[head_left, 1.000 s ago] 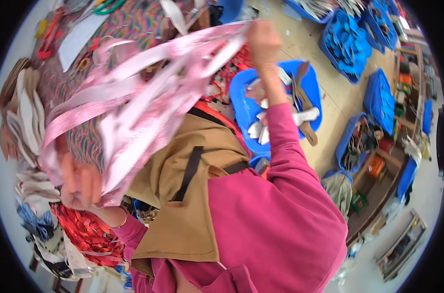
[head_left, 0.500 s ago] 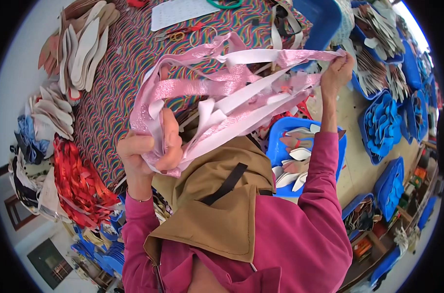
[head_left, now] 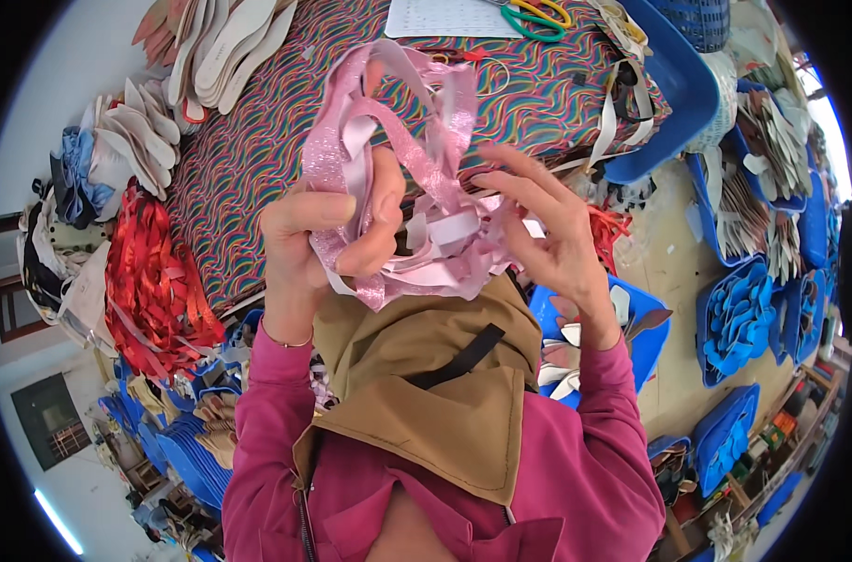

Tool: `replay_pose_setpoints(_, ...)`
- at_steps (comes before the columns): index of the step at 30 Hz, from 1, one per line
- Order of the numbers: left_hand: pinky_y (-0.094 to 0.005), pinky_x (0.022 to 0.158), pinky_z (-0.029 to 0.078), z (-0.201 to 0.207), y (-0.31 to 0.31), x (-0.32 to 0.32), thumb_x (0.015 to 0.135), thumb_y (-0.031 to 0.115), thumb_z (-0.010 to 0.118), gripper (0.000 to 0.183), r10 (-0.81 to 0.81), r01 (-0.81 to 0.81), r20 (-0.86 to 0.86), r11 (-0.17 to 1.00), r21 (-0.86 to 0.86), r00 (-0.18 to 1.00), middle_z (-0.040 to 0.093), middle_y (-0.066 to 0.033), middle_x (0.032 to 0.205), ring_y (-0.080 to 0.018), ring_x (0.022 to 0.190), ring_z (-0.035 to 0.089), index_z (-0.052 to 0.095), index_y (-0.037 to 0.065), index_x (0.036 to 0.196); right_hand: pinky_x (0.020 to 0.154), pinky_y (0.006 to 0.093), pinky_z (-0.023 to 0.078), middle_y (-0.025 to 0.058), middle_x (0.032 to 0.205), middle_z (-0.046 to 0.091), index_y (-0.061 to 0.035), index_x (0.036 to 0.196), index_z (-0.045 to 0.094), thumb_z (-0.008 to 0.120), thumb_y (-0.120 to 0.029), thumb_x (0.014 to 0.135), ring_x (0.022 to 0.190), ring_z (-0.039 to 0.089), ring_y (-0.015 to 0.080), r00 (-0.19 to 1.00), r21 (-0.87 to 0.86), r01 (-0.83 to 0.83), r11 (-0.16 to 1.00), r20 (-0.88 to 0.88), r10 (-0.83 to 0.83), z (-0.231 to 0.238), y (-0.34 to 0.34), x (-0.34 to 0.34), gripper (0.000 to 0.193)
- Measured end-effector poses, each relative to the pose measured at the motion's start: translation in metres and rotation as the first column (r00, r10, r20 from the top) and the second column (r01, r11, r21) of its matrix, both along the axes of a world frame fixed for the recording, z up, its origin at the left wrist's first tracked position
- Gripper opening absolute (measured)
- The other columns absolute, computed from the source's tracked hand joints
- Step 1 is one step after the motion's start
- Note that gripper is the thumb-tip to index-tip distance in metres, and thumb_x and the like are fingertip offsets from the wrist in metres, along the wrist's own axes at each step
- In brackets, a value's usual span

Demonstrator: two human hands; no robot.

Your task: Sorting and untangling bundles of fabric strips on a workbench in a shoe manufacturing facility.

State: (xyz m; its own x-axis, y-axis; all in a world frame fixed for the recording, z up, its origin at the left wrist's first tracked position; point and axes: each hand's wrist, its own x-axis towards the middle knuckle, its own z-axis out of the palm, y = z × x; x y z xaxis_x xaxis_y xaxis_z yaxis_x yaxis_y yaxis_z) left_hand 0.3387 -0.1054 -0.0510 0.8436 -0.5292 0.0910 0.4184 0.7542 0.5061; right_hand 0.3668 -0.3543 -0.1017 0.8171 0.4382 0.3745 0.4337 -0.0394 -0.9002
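Note:
Looped pink glittery strips [head_left: 416,159] with pale undersides hang in a bunch in front of my chest. My left hand [head_left: 337,229] is closed round the bunch, its thumb and fingers pinching the strips on their left side. My right hand [head_left: 552,234] is at the bunch's right side, fingers spread apart and bent toward the loose loops. Whether its fingertips touch the strips is hard to make out. Below the bunch is the brown apron [head_left: 426,421] I wear over a magenta top.
A table with a wavy multicoloured cloth [head_left: 248,187] bears scissors [head_left: 536,21], a paper sheet [head_left: 444,17] and stacked pale insoles [head_left: 234,51]. Red strips [head_left: 154,290] hang at its left. Blue bins [head_left: 646,337] stand at the right, one with blue pieces [head_left: 740,318].
My right hand has come in from the far right toward my left hand, and its fingers have spread. The stretched strips have slackened into a compact bunch. The view has shifted.

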Motion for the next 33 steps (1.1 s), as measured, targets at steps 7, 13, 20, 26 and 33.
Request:
replay_pose_setpoints(7,-0.0263,0.04,0.033,0.006,0.007,-0.005,0.085,0.0,0.052,0.093,0.066,-0.065,0.011,0.997,-0.037,0.998,0.052,-0.0142,0.091,-0.0168,0.048,0.046,0.002,0.029,0.157,0.087,0.0341,0.044,0.0088,0.123,0.06,-0.007,0.104,0.07,0.064,0.002,0.074,0.1,0.051,0.0249,0.915,-0.222,-0.049,0.974,0.381,0.132,0.0,0.016,0.008,0.032)
replay_pose_setpoints(13,-0.0253,0.039,0.031,0.015,0.008,-0.004,0.085,0.006,0.054,0.055,0.026,-0.027,0.033,0.999,0.027,0.999,0.05,-0.011,0.077,-0.0141,0.044,0.044,0.021,0.011,0.128,0.09,0.0374,0.042,0.0076,0.119,0.058,-0.0089,0.102,0.07,0.069,-0.006,0.075,0.102,0.049,0.0267,0.907,-0.312,-0.043,0.949,0.386,0.168,-0.021,0.034,0.004,0.028)
replay_pose_setpoints(20,-0.0222,0.035,0.03,0.025,0.037,-0.017,0.089,0.012,0.054,0.022,0.017,-0.015,0.055,0.999,-0.038,0.998,0.049,-0.0083,0.062,-0.0099,0.036,0.039,0.047,-0.003,0.104,0.08,0.0335,0.047,0.0088,0.111,0.062,-0.0011,0.098,0.069,0.06,0.006,0.077,0.092,0.056,0.0226,0.794,-0.101,0.452,0.886,0.5,-0.347,-0.058,-0.006,0.043,0.024)
replay_pose_setpoints(26,-0.0207,0.032,0.031,0.06,0.077,-0.034,0.093,0.007,0.051,0.012,0.297,-0.308,0.156,0.95,0.051,0.942,0.051,-0.0034,0.062,-0.007,0.036,0.042,0.045,0.0,0.101,0.079,0.0286,0.049,0.0086,0.101,0.068,0.0029,0.101,0.07,0.056,-0.009,0.09,0.085,0.061,0.0192,0.569,-0.233,0.813,0.533,0.126,-0.813,-0.154,-0.184,0.105,0.021)
replay_pose_setpoints(33,-0.0194,0.032,0.031,0.062,0.106,-0.03,0.092,0.006,0.052,0.026,0.297,-0.305,0.18,0.952,0.022,0.938,0.053,-0.0045,0.069,-0.0082,0.037,0.042,0.04,0.005,0.115,0.078,0.0326,0.05,0.0107,0.097,0.069,-0.0004,0.104,0.072,0.058,-0.012,0.085,0.08,0.062,0.0232,0.435,-0.623,0.701,0.348,-0.013,-0.9,-0.159,-0.275,0.105,0.027)
